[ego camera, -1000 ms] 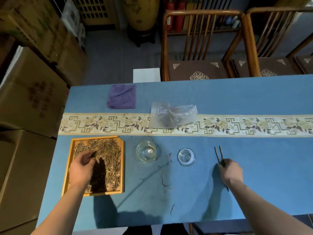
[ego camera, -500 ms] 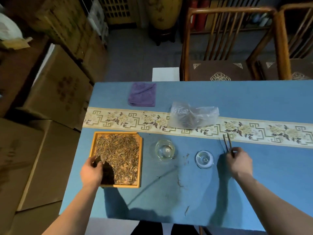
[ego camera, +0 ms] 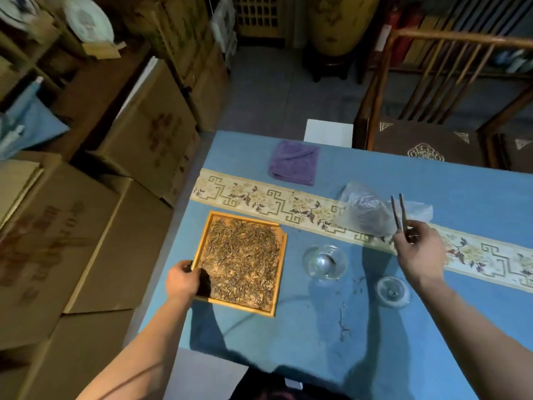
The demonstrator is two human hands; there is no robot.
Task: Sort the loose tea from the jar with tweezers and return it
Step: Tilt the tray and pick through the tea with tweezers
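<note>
- Blue-clothed table (ego camera: 331, 327) with patterned runner; cardboard boxes to the left.
- Wooden tray (ego camera: 275, 284), near left: loose tea (ego camera: 242, 261) spread across it.
- Left hand (ego camera: 182, 281): grips the tray's near-left corner.
- Right hand (ego camera: 419, 252): pinches tweezers (ego camera: 399, 210), tips up, apart.
- Glass jar (ego camera: 325, 262): apparently empty; lid (ego camera: 392, 291) beside it.
- Advice: steady the tray, lower the tips, pick single strands.

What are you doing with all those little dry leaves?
A person is sorting loose tea spread out in a wooden tray on a blue table. The left hand grips the tray's near left corner. The right hand holds tweezers, tips pointing up and away, above the table. A glass jar and its lid sit beside the tray, with a few stray bits of tea on the cloth.
</note>
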